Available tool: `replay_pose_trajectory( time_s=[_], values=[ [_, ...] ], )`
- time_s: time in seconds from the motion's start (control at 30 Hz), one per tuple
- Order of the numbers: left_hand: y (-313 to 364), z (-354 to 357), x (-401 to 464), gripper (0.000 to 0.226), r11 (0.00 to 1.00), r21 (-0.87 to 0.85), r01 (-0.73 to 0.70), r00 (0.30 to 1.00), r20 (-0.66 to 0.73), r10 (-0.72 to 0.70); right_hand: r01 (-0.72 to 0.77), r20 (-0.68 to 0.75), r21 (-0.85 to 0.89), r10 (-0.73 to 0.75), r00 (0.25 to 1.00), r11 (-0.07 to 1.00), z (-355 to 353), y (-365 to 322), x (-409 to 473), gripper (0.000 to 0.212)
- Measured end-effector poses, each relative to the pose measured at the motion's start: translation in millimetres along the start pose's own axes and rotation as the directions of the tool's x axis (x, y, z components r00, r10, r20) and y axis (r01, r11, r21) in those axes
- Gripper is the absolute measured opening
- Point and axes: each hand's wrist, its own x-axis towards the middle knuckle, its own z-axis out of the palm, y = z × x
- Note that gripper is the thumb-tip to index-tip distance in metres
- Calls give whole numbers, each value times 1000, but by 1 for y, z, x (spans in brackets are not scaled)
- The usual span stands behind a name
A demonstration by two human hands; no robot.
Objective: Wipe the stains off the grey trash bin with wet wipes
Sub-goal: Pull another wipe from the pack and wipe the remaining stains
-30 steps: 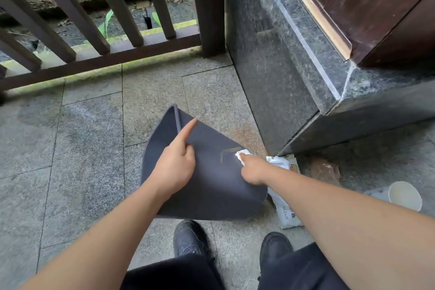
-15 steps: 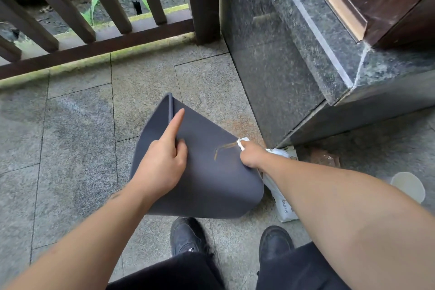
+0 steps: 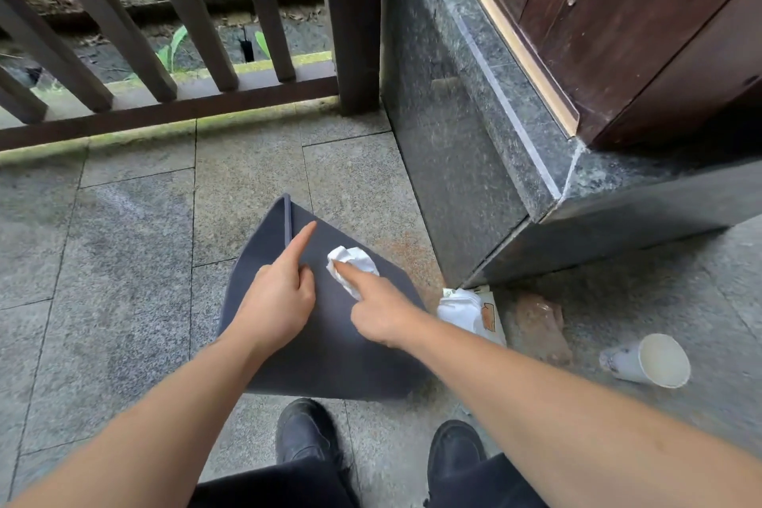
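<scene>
The grey trash bin [image 3: 330, 351] lies on its side on the stone floor in front of my shoes. My left hand [image 3: 276, 301] rests on its upper left side, index finger stretched toward the rim, steadying it. My right hand [image 3: 379, 309] presses a crumpled white wet wipe [image 3: 352, 262] against the bin's side with the index finger. The brown stain seen earlier is hidden under the wipe or gone; I cannot tell which.
A white pack of wet wipes [image 3: 470, 311] lies right of the bin at the corner of the dark stone plinth [image 3: 474, 144]. A tipped paper cup [image 3: 647, 359] lies further right. A wooden railing [image 3: 165, 54] closes the far side. My black shoes [image 3: 307, 431] are below.
My right hand has slid the wipe from the bin's right edge leftward and up across the brown stain, toward my left hand. The left hand stays on the bin.
</scene>
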Motion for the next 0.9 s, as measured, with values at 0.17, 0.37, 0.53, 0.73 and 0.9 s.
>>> replay_pose_trajectory(
  time_s=[0.17, 0.37, 0.53, 0.73, 0.9],
  values=[
    [0, -1, -1, 63, 1000, -4, -25, 999, 20, 25, 61, -165, 144, -37, 986, 988, 43, -16, -32, 58],
    [-7, 2, -1, 61, 1000, 18, -15, 1000, 8, 15, 113, -345, 127, -63, 937, 985, 53, 8, -24, 45],
    [-20, -2, -6, 56, 1000, -4, 6, 999, 36, -6, -160, -348, 267, 250, 904, 950, 37, 38, 8, 20],
    [-21, -2, -5, 58, 1000, 9, -22, 1000, 1, 22, -370, -178, 127, 388, 904, 920, 3, 76, 47, 50],
    [-22, -3, -3, 59, 999, 35, -34, 999, -18, 35, -421, -194, 78, 428, 883, 904, 3, 95, 63, 48]
  ],
)
